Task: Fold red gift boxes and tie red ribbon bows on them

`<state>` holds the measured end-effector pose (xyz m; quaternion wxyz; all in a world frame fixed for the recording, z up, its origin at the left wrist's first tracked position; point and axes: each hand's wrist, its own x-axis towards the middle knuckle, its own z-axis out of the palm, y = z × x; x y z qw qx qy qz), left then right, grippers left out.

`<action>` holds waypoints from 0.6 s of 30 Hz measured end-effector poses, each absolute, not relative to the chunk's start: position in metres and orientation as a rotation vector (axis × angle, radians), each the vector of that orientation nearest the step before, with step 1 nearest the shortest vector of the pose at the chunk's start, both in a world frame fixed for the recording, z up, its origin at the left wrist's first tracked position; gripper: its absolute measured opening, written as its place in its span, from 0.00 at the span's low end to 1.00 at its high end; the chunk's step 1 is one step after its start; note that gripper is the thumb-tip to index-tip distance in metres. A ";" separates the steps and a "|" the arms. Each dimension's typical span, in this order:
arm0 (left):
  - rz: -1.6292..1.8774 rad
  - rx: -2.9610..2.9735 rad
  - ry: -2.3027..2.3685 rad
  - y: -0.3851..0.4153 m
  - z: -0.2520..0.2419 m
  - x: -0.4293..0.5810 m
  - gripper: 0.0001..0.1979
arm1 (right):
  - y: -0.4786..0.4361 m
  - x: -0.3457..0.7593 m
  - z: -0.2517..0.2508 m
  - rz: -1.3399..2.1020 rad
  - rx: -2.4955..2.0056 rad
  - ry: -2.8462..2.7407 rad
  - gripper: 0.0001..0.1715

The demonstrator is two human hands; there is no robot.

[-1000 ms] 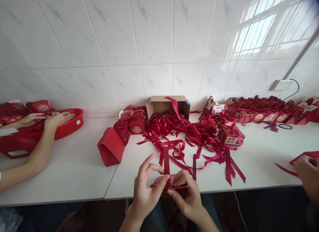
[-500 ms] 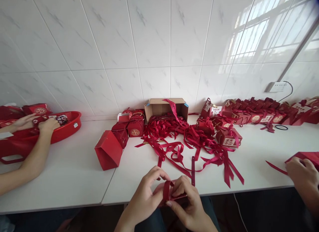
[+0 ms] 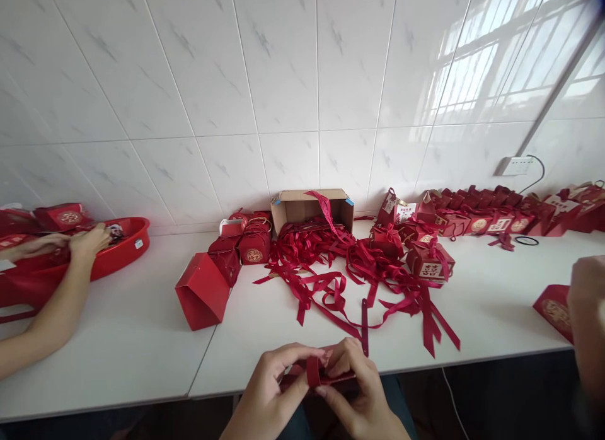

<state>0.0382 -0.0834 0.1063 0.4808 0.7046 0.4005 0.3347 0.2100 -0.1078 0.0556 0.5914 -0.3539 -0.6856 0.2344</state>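
Held piece: dark-red card box piece [image 3: 341, 382], between both hands, at the front edge of the white tabletop [image 3: 255, 330]; its lower part is hidden by the fingers.
Strap: narrow, flat dark-red strap [image 3: 312, 372], bent into a loop over the front of the held piece.
Left hand [image 3: 276, 380]: thumb and curved forefinger pinch about the strap; exact fingertip contact is partly hidden.
Right hand [image 3: 354, 383]: thumb in front, bent fingers above, pinching the front edge of the held piece beside the loop.
Loose strip: straight dark-red strip [image 3: 364, 326] on the table, just beyond the right hand.
Ribbons: tangled heap of glossy crimson ribbons [image 3: 326, 248], spilling from an open brown cardboard carton [image 3: 309, 207].
Left of ribbons: bright-red folded card box [image 3: 203, 292], open side facing forward.
Right edge: a co-worker's hand [image 3: 586, 301] near a red box with gold emblem [image 3: 554, 309].
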 end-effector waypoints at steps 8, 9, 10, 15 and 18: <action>0.919 1.825 0.877 -0.083 0.109 0.041 0.09 | -0.110 0.212 0.056 0.519 -0.808 -1.583 0.11; 0.917 1.820 0.864 -0.083 0.109 0.042 0.08 | -0.111 0.212 0.056 0.517 -0.814 -1.583 0.12; 0.911 1.812 0.856 -0.082 0.110 0.043 0.08 | -0.112 0.213 0.056 0.515 -0.819 -1.579 0.12; 0.948 1.806 0.819 -0.079 0.107 0.042 0.07 | -0.113 0.215 0.055 0.537 -0.807 -1.566 0.13; 0.999 1.808 0.778 -0.078 0.103 0.041 0.08 | -0.113 0.215 0.055 0.534 -0.810 -1.557 0.13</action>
